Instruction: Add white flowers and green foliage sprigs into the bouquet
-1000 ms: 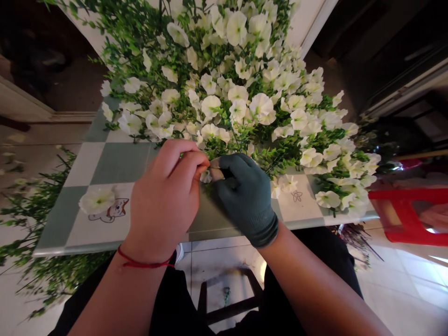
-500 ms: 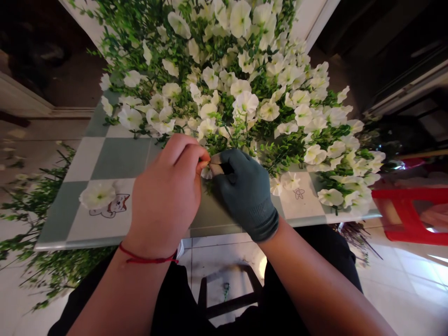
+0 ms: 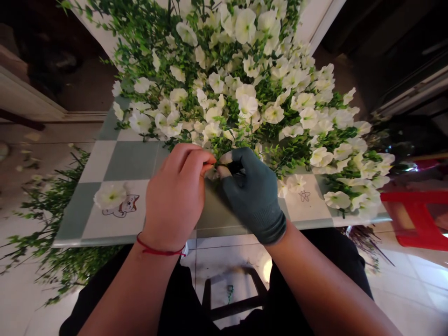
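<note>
My left hand (image 3: 177, 191), bare with a red cord at the wrist, is closed in a pinch near the front middle of the table. Facing it, my right hand (image 3: 250, 191) wears a dark green glove with pale fingertips, its thumb and forefinger pinched together. The fingertips of both hands nearly meet over something thin, too small to name. Just beyond them spreads a large heap of white artificial flowers (image 3: 247, 105) with green leaves. A loose white flower head (image 3: 111, 195) lies at the left, and another (image 3: 296, 183) lies right of my gloved hand.
The checkered green and white table (image 3: 128, 160) bears printed drawings. Green leafy stems (image 3: 70, 256) stand below its left side. A red plastic stool (image 3: 416, 219) is at the right. Below, a dark frame (image 3: 236, 305) stands on the tiled floor between my legs.
The whole view has shifted, so table, flowers and hands appear further right. A small gap now shows between the fingertips, which touched before. Both hands keep their pinch.
</note>
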Available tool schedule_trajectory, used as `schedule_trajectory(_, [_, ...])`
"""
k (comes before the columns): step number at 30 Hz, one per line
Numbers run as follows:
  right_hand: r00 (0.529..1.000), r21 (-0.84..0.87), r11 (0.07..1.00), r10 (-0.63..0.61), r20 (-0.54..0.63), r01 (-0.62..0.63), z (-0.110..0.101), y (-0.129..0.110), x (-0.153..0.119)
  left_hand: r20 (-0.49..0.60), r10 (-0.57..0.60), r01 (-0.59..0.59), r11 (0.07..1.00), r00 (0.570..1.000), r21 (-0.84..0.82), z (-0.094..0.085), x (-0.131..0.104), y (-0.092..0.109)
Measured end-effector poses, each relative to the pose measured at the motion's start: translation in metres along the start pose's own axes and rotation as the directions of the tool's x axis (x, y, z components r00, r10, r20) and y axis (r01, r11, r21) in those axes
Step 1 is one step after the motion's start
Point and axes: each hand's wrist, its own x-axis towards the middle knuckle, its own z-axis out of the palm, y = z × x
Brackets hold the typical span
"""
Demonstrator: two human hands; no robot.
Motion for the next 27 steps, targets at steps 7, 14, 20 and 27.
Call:
schedule_trajectory(7, [0.998,0.022,0.999,0.037,-0.044,-0.036,-0.006,-0.004,-0.002,-0.094,-0.005,-0.004,0.995,0.996,-0.101,-0.005,-0.001,0.007])
schedule_trajectory(14, [0.989,0.098,0.992,0.088,-0.118,-0.076,-0.006,-0.005,-0.002,-0.121,0.016,-0.029,0.995,0.993,-0.100,-0.008,-0.004,0.011])
schedule_trajectory(20, [0.987,0.082,0.993,0.090,-0.135,-0.079,-0.006,-0.003,-0.002,-0.146,0.006,-0.018,0.997,0.989,-0.078,-0.003,-0.003,0.014])
schedule_trajectory(27, [0.988,0.112,0.993,0.060,-0.142,-0.045,-0.006,-0.001,-0.001,-0.151,0.069,-0.071,0.997,0.986,-0.011,-0.001,-0.004,0.011])
